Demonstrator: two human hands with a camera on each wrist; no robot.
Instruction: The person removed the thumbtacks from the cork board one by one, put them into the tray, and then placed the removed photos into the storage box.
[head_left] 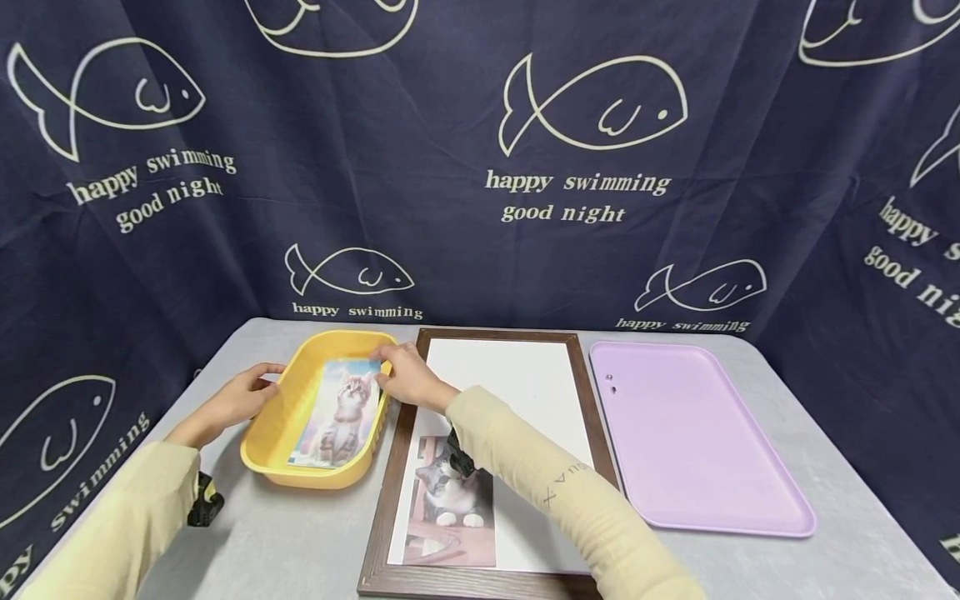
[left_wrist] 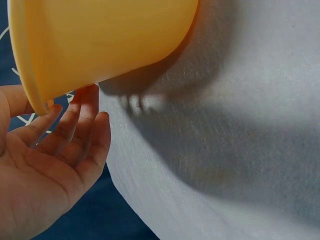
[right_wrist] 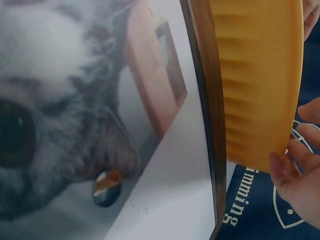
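A yellow plastic basket stands on the left of the table. In it lies a photo of a fluffy kitten, with more sheet edges under its lower end. My left hand holds the basket's left rim, thumb above and fingers beneath the outer wall. Over the right rim reaches my right hand, its thumb and fingertips pinching the kitten photo's upper right corner. The right wrist view shows its other fingers by the basket's rim; the photo is hidden there.
Right of the basket lies a brown wooden frame around a white board. A grey-and-white cat photo rests on the board, with a shiny round piece on it. Farther right, a purple tray holds small metal pieces.
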